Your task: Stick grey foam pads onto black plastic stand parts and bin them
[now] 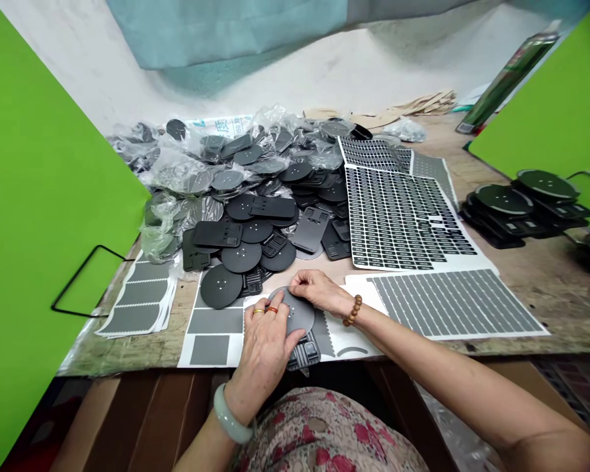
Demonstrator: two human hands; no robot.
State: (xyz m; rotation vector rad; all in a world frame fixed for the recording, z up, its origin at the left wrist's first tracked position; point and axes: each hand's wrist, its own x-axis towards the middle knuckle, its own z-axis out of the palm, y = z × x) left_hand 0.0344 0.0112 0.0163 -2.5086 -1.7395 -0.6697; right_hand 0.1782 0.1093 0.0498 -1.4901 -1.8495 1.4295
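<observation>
The left hand (265, 341) lies on a dark round disc (301, 316) at the worktop's (521, 288) near edge; the right hand (322, 292) touches its far rim. Beyond, dark discs (240, 257) and plates are heaped beside label sheets (403, 219).

- On the white printed wrapping (231, 124) beyond both hands, the left hand (265, 334) and the right hand (319, 290), I can read the blue character "度" and, sideways, what looks like "ISO"; plastic hides part of the print.
- On the black label sheet (398, 219) beyond and to the right of the right hand, I see rows of repeated white lettering, too small to read.
- On the green spray can (509, 78), far right of the hands, I can't make out the print.
</observation>
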